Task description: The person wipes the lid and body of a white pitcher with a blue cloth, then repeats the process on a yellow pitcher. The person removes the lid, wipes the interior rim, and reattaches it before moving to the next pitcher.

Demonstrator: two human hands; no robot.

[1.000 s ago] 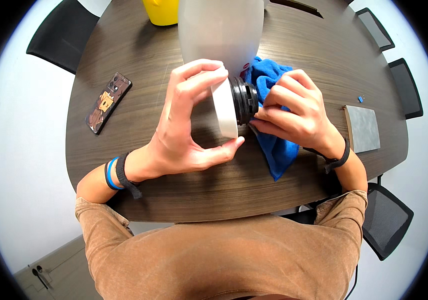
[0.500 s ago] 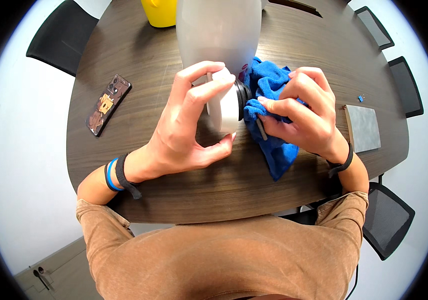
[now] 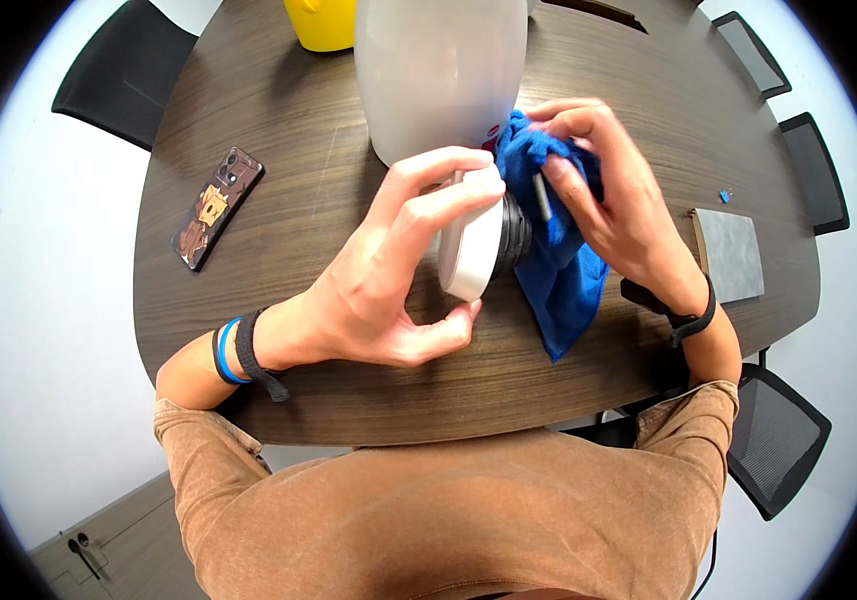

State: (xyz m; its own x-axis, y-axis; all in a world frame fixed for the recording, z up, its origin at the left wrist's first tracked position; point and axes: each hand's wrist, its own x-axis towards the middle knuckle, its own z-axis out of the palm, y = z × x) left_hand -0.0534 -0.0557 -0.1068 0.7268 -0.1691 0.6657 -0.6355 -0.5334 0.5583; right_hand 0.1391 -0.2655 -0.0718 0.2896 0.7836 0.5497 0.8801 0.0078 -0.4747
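Fingers and thumb of my left hand [image 3: 364, 290] are closed round the rim of a white round lid [image 3: 472, 252], which is tipped on edge above the table. Black ribbed rings [image 3: 515, 235] stick out from the lid's right side. Bunched in my right hand [image 3: 629, 210] is a blue cloth [image 3: 564, 295], its lower corner hanging toward me. A short pale grey strip [image 3: 543, 197] shows on the cloth beside my right thumb. The cloth lies close against the black rings; whether they touch, I cannot tell. Just beyond stands a large translucent whitish container [image 3: 439, 80].
A phone in a patterned case [image 3: 217, 212] lies on the left of the wooden table [image 3: 279, 240]. To the right are a grey notebook [image 3: 731, 255] and a tiny blue bit [image 3: 726, 196]. A yellow container [image 3: 325, 25] stands far left. Black chairs [image 3: 124, 75] surround the table.
The lid, in my left hand, has shifted to the right and a little nearer to me. My right hand has moved slightly farther away, its fingers now higher on the cloth.
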